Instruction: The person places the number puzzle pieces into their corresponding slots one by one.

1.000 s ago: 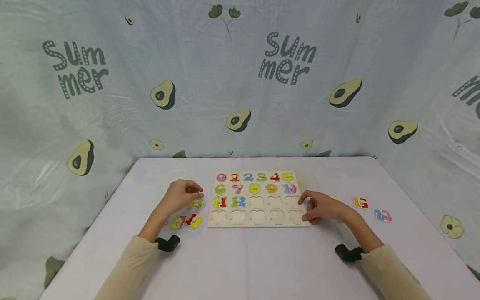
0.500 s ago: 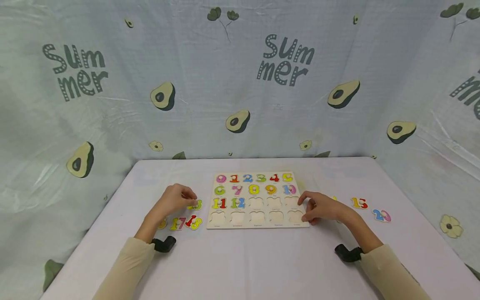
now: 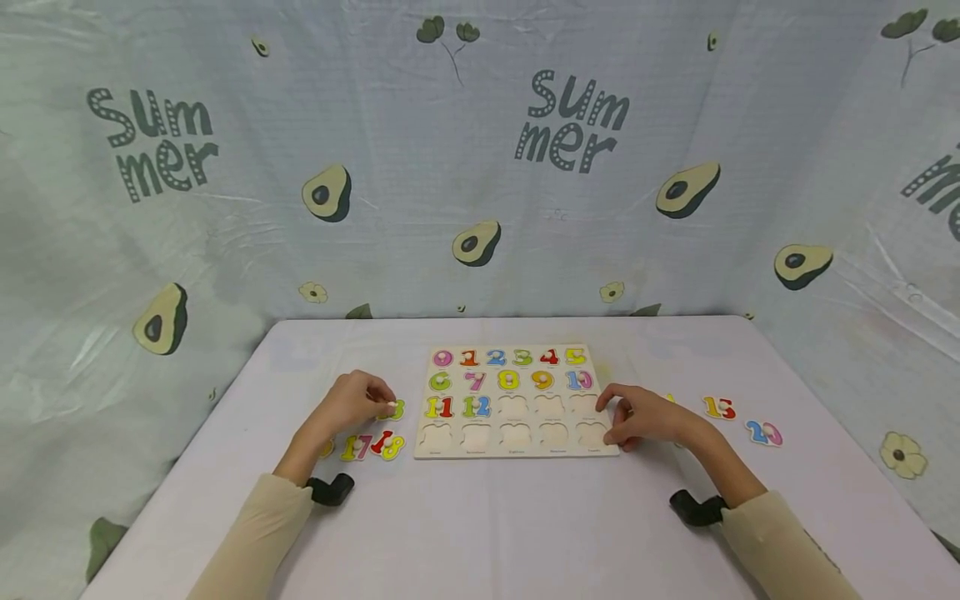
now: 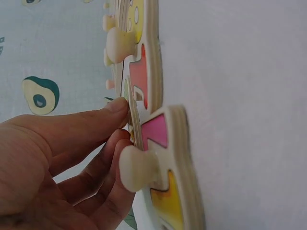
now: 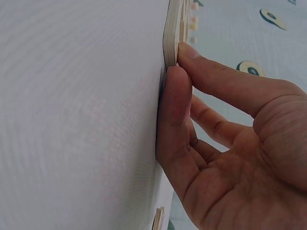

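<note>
The left hand (image 3: 358, 398) is nearly closed, thumb and fingertips pinching the green-and-yellow wooden number 13 piece (image 3: 398, 410), left of the pale rectangular wooden board (image 3: 496, 453). The right hand (image 3: 645, 413), fingers bent and partly spread, holds the board's right edge. A magenta-and-yellow wooden 17 piece (image 3: 356, 447) lies nearer than the 13 on the white tabletop (image 3: 487, 525).

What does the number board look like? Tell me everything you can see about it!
The number board is a flat, pale, wood-looking rectangle lying on the table. Colourful number pieces, 0 to 12, fill its top two rows and start the third; eight hollows, three there and five along the bottom, are empty. The right hand holds it at its right edge.
</note>
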Motion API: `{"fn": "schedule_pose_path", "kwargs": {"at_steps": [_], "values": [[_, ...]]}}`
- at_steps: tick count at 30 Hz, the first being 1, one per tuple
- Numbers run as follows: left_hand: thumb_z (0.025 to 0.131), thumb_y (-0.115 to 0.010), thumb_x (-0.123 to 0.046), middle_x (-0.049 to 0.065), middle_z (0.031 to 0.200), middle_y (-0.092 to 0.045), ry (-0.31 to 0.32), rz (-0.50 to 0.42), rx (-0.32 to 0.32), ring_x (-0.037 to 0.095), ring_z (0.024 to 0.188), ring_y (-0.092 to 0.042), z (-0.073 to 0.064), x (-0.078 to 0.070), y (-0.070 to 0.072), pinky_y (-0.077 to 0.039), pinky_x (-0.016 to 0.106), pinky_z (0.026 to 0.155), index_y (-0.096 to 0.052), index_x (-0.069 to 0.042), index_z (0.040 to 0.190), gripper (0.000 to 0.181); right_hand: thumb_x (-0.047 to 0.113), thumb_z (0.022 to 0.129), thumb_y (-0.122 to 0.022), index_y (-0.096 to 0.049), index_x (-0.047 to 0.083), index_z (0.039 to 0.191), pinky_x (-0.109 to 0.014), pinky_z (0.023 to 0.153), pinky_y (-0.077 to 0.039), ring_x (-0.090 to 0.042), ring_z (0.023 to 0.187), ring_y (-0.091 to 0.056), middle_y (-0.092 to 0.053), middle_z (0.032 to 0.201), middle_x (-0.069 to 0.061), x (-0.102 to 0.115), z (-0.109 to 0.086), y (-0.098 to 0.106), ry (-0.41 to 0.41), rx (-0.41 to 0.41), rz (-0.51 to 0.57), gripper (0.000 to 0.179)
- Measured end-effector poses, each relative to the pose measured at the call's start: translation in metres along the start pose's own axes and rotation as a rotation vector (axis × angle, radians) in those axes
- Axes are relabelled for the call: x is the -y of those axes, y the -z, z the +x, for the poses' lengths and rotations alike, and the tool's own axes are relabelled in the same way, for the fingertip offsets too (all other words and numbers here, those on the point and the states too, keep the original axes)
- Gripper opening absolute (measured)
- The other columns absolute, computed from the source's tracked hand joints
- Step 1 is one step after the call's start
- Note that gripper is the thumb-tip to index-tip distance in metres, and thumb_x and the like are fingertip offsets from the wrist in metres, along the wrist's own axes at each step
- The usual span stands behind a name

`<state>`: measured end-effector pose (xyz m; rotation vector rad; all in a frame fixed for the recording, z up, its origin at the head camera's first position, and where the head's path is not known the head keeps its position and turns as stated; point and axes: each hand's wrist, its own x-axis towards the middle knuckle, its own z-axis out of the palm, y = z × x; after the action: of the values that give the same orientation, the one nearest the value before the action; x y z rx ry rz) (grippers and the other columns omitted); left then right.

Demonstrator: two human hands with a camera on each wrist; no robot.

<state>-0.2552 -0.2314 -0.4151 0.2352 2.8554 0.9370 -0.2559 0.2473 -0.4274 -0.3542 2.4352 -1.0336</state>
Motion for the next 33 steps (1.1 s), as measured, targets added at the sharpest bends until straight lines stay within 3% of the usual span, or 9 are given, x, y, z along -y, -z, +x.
{"fn": "schedule_pose_path", "kwargs": {"at_steps": [16, 21, 33], "values": [[0.090, -0.077, -0.010, 0.004, 0.082, -0.071, -0.010, 0.029, -0.019, 0.016, 0.073, -0.057, 0.002, 0.003, -0.002, -0.046, 0.029, 0.069, -0.079, -0.003, 0.095, 0.009, 0.016, 0.087, -0.083, -0.055, 0.004, 0.125, -0.031, 0.068, -0.055, -0.019, 0.068, -0.061, -0.061, 0.080, -0.007, 0.000, 0.001, 0.001, 0.006, 0.006, 0.007, 0.048], [0.090, -0.077, -0.011, 0.004, 0.082, -0.070, -0.026, 0.041, -0.025, 0.016, 0.073, -0.057, 0.002, 0.001, -0.002, -0.046, 0.029, 0.069, -0.079, -0.003, 0.095, 0.010, 0.016, 0.087, -0.082, -0.056, 0.004, 0.125, -0.031, 0.069, -0.055, -0.019, 0.068, -0.062, -0.061, 0.080, -0.007, -0.001, 0.001, 0.001, 0.012, 0.010, 0.015, 0.048], [0.091, -0.077, -0.013, 0.007, 0.089, -0.074, 0.003, 0.019, -0.052, 0.017, 0.077, -0.060, -0.001, -0.008, 0.001, -0.049, 0.028, 0.071, -0.079, -0.003, 0.099, 0.012, 0.014, 0.087, -0.082, -0.055, 0.001, 0.127, -0.031, 0.067, -0.055, -0.017, 0.068, -0.061, -0.061, 0.080, -0.007, 0.003, -0.001, 0.001, 0.036, 0.025, 0.021, 0.050]]}}
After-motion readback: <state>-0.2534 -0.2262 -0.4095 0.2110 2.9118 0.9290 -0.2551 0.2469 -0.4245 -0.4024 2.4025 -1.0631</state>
